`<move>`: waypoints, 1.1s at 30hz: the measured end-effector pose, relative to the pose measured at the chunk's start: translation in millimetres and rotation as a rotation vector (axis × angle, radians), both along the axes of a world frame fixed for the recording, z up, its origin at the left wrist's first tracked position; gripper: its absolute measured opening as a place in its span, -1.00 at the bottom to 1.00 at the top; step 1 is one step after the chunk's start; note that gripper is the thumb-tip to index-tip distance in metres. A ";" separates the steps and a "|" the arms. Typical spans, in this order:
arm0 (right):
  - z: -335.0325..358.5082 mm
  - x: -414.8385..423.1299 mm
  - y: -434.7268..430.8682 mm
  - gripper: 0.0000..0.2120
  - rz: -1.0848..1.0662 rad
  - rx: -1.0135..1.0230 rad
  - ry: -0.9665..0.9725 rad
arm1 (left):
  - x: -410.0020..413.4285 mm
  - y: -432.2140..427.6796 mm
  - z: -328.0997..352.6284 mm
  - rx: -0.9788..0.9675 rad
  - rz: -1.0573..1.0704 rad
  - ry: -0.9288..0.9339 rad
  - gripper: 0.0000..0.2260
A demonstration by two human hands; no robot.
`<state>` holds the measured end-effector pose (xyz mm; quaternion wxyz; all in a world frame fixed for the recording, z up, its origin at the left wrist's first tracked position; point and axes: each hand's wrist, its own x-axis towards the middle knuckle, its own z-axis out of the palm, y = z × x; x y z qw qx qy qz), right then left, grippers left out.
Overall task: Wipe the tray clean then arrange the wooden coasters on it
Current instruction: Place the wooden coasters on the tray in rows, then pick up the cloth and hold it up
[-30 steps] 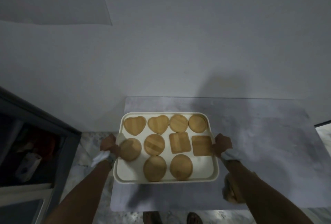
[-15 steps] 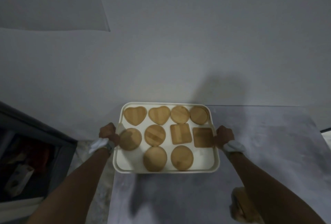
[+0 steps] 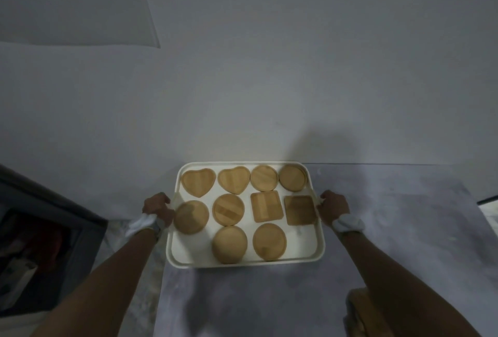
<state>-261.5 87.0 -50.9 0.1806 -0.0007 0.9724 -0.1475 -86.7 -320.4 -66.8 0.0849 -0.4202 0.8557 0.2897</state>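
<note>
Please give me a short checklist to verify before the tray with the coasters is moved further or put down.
1. Left hand grip on the tray short edge: ok, fingers curl over the rim.
2. Right hand grip on the opposite short edge: ok.
3. All coasters inside the rim: ok, ten lie flat, including the two heart coasters at the far left.
4. Coasters not overlapping: ok for most; the far right round coaster may be a pair stacked, cannot tell.
5. Tray level: cannot tell from this single view.
6. Grey table free beneath the tray: cannot tell, the tray hides it.
</note>
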 end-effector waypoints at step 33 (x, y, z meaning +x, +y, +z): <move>13.9 147.1 248.9 -0.54 0.281 0.013 -0.181 | 27.1 465.8 36.5 0.250 -0.537 -0.274 -0.52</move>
